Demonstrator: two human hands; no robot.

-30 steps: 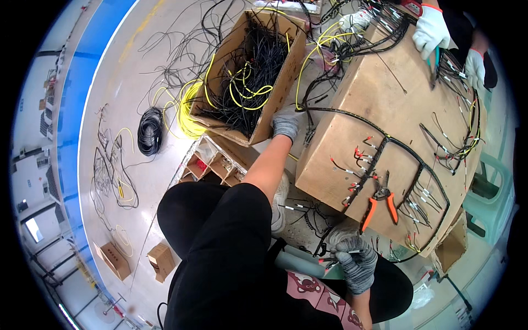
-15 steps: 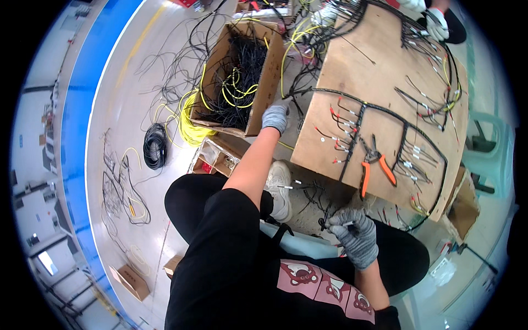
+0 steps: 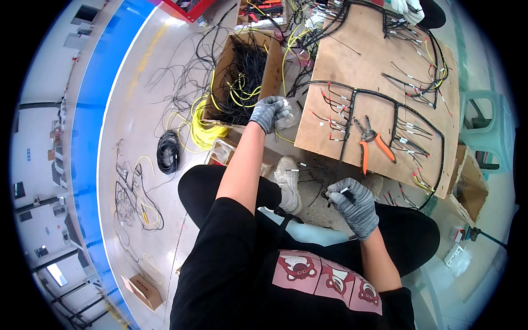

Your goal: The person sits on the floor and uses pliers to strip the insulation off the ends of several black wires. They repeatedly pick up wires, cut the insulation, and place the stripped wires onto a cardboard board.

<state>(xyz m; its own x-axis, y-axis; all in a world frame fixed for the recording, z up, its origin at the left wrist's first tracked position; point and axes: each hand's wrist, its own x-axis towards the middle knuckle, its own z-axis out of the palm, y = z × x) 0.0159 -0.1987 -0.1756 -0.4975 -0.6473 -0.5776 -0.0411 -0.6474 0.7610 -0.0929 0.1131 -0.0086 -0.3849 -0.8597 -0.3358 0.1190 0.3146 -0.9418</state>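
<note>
One white sleeve (image 3: 345,190) pokes from our right hand (image 3: 355,209), fingers curled closed around it, below the counter (image 3: 368,77). Our half-curled left hand (image 3: 266,114) seems to pinch white pieces (image 3: 286,103) beside a clear bag (image 3: 285,120); a loose pinch could scatter them across the floor (image 3: 165,236).

Bright, fairly even light is covering the surface (image 3: 349,69) and washing the floor (image 3: 132,113) to its left pale grey, with a soft sheen showing. Under the surface's near edge, shadow is darkening the floor. Left of the surface, heaped wires (image 3: 247,63) are merging into black. Far left of it, a pane (image 3: 56,274) is glowing white, the blue strip (image 3: 93,104) is bowing with fisheye distortion, and small background details are looking soft.
</note>
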